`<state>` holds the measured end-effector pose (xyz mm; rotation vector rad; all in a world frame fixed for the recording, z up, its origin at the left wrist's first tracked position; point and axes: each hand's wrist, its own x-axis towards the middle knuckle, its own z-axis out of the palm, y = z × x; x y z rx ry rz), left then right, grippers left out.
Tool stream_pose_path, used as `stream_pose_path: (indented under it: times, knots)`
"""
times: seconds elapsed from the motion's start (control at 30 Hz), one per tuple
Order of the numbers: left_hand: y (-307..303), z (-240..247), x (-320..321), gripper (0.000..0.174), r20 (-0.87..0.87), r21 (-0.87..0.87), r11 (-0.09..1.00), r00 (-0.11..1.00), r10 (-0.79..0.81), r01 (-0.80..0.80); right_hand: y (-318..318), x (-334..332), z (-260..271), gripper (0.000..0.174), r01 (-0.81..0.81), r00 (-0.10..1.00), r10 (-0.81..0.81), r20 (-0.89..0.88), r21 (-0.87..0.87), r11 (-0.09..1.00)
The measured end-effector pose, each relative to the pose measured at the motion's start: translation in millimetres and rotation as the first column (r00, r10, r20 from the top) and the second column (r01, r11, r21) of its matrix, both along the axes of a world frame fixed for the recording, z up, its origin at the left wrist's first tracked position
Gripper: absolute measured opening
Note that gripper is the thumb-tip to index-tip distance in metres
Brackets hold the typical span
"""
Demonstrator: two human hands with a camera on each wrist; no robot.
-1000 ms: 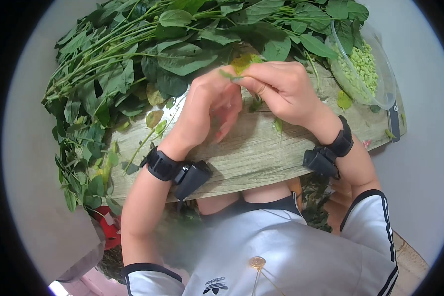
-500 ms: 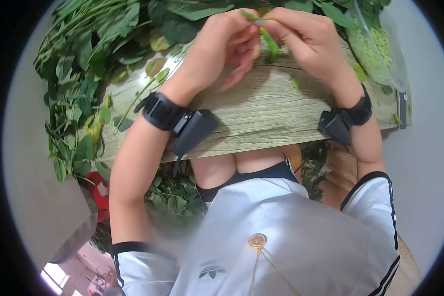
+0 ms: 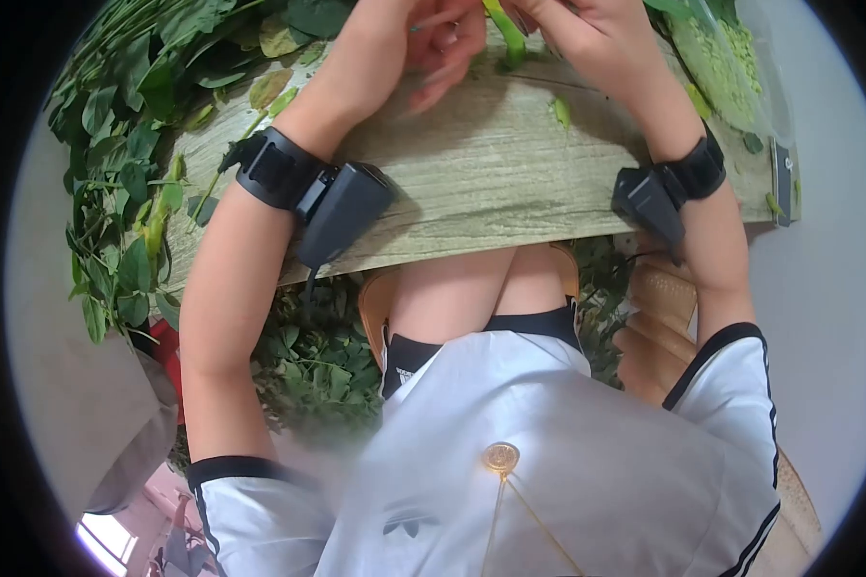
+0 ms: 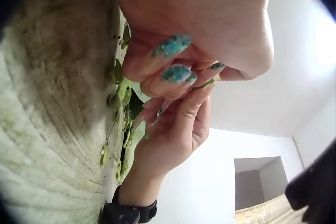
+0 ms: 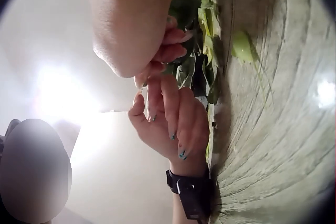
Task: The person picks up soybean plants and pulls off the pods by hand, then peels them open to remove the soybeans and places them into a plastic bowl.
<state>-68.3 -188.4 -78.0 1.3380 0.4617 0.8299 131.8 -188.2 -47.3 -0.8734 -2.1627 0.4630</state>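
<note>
Head view: left hand (image 3: pixel 394 43) and right hand (image 3: pixel 597 43) both pinch pod (image 3: pixel 506 31) above far edge of table (image 3: pixel 491 192). Work low over table, toward bowl (image 3: pixel 758 101) at far right corner.
Left wrist view: your fingertips (image 4: pixel 176 73) curl tight on pod end. Split along seam, do not crush.
Right wrist view: leaves (image 5: pixel 197 71) hide right pinch point.

Above the counter (image 3: pixel 491 183), the head view's top edge cut off the fingertips of our left hand (image 3: pixel 394 48) and right hand (image 3: pixel 597 43), so we saw only the lower end of the pod (image 3: pixel 507 34). From the left wrist it was just a blurred green sliver pinched in the left hand's fingers (image 4: pixel 176 74). We could not make out the right hand's grip. At the counter's far right corner, the bowl (image 3: pixel 762 91) was cropped too.
</note>
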Motion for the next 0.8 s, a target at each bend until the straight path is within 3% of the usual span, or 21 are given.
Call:
stream_pose_path:
  times: [0.07,0.3,0.4,0.47,0.5,0.53,0.6,0.63,0.7,0.73,0.77,0.8]
  knots:
    - [-2.0,3.0,2.4,0.049,-0.006,-0.011,1.0,1.0,-0.007,0.007,1.9,0.9,-3.2,0.016,-0.075,0.996,0.075,-0.047,-0.003,0.997]
    - [-0.9,-4.7,0.9,0.052,0.032,-0.107,0.994,0.999,-0.019,0.022,3.4,3.0,-7.1,0.013,-0.072,0.997,0.074,-0.029,0.055,0.996]
    - [-7.5,5.7,2.5,0.049,-0.016,-0.08,0.996,0.999,0.045,-0.046,6.3,3.0,-10.1,0.013,-0.077,0.996,0.082,-0.038,0.113,0.991]
    - [-12.8,26.3,7.7,0.044,-0.003,-0.222,0.973,0.998,0.066,-0.065,8.2,3.9,-14.8,0.012,-0.102,0.988,0.104,-0.112,0.026,0.994]
    - [-7.3,19.6,9.4,0.037,0.113,-0.079,0.996,0.993,-0.035,0.044,7.2,4.8,-11.5,0.012,-0.099,0.991,0.104,-0.079,0.065,0.993]
    - [-6.6,14.7,8.0,0.037,0.11,-0.079,0.996,0.993,-0.034,0.043,6.8,4.8,-9.4,0.011,-0.096,0.994,0.101,-0.049,0.103,0.99]
    - [-12.3,12.1,9.1,0.033,0.002,-0.071,0.991,0.994,0.111,-0.111,7.2,4.3,-11.0,0.011,-0.106,0.99,0.112,-0.08,0.082,0.991]
    - [-6.4,10.3,4.4,0.033,-0.003,-0.076,0.991,0.994,0.109,-0.109,5.7,4.4,-12.7,0.012,-0.117,0.987,0.123,-0.106,0.059,0.991]
    - [11.1,5.0,-7.1,0.04,0.308,-0.161,0.926,0.909,-0.282,0.341,1.2,0.9,-13.9,0.012,-0.115,0.977,0.116,-0.177,0.013,0.993]
    - [4.0,9.9,0.4,0.04,0.308,-0.158,0.925,0.907,-0.286,0.345,-0.5,0.0,-12.9,0.013,-0.12,0.964,0.111,-0.242,-0.023,0.992]
    - [-10.1,16.0,10.3,0.038,0.109,-0.13,0.987,0.99,-0.085,0.099,-1.9,0.2,-12.2,0.013,-0.118,0.965,0.111,-0.239,-0.014,0.993]
    - [-18.3,21.1,15.8,0.037,-0.08,-0.046,0.988,0.987,0.143,-0.147,-3.3,0.6,-12.9,0.014,-0.125,0.954,0.089,-0.287,-0.11,0.986]
